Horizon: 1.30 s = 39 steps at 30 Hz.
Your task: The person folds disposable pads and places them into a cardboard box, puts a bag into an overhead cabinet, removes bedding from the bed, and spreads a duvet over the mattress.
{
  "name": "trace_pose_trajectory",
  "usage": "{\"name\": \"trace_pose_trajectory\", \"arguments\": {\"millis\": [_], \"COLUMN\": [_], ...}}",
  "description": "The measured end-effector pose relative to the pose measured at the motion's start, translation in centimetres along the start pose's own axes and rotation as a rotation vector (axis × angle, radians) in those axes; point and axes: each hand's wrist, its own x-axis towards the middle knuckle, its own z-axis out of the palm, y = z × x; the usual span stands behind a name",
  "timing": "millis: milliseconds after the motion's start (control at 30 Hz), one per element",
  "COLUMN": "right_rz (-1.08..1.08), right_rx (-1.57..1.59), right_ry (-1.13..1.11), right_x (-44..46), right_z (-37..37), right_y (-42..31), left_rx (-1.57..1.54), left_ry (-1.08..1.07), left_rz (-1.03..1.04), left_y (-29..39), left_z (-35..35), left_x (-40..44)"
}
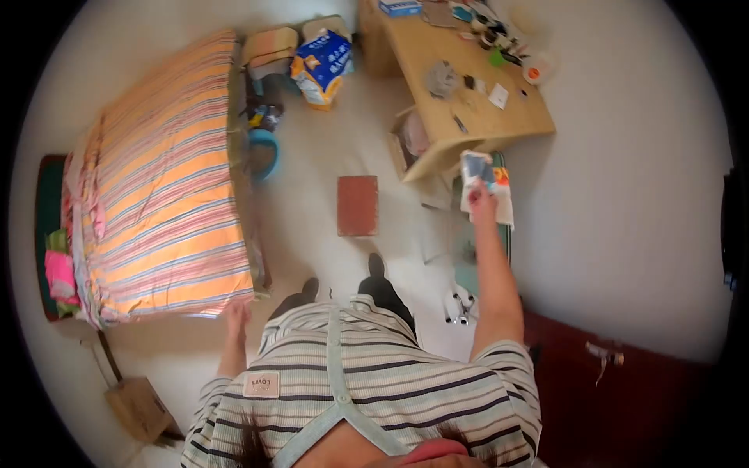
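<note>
My right hand (481,200) is stretched forward, its fingers closed on a white printed packet (473,168) with blue and orange patches. I cannot make out whether it is a bag or a booklet. Beneath it stands a chair (468,277) with a greenish seat and metal legs, beside the desk. My left hand (239,313) hangs low at my side, close to the near corner of the bed (168,187) with its striped orange sheet. Its fingers are small and blurred, and whether they touch the sheet cannot be seen.
The wooden desk (499,129) bears bottles, papers and a crumpled grey bag (441,79). A reddish-brown box (357,206) lies on the floor ahead. Near the bed are a blue basin (265,154) and a blue-and-white sack (323,65). A cardboard box (139,409) stands behind left; a dark red door (624,390) is right.
</note>
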Motion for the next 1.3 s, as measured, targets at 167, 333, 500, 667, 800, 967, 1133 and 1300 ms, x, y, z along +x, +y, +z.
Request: {"name": "trace_pose_trajectory", "arguments": {"millis": [167,333,500,667,800,967,1133,1300], "right_rz": [-0.055,0.219,0.028,0.589,0.552,0.16,-0.281,-0.281], "right_rx": [0.103,-0.284,-1.059,-1.075,-1.058,-1.238,-1.881,-2.33], "right_ry": [-0.383,-0.273,-0.904,-1.087,-1.273,-1.137,-1.029,-1.347], "right_x": [15.3,21.6,8.4,-13.4,-18.7,-15.4,0.0,-7.8], "right_z": [2.5,2.9,1.7,6.0,11.0,13.8,2.0,3.2], "right_y": [-5.1,1.3,17.3,23.0,24.0,21.2,24.6,20.8], "left_rx": [-0.092,0.016,0.069,-0.133,0.378,0.301,-0.34,-0.241], "left_ry": [0.262,0.438,0.528,0.628,0.145,0.162,0.506,0.59], "left_rz": [-0.845,-0.691,-0.534,-0.63,-0.468,-0.532,-0.424,-0.088], "left_y": [-15.2,-5.5,-4.1,-11.4,-23.0,-26.0,-15.2,-5.5], "left_z": [-0.7,8.3,11.4,12.9,13.9,8.8,-3.4,-13.5], "left_x": [-16.4,-22.4,-20.8,-25.5,-26.1,-15.7,-1.6,10.4]}}
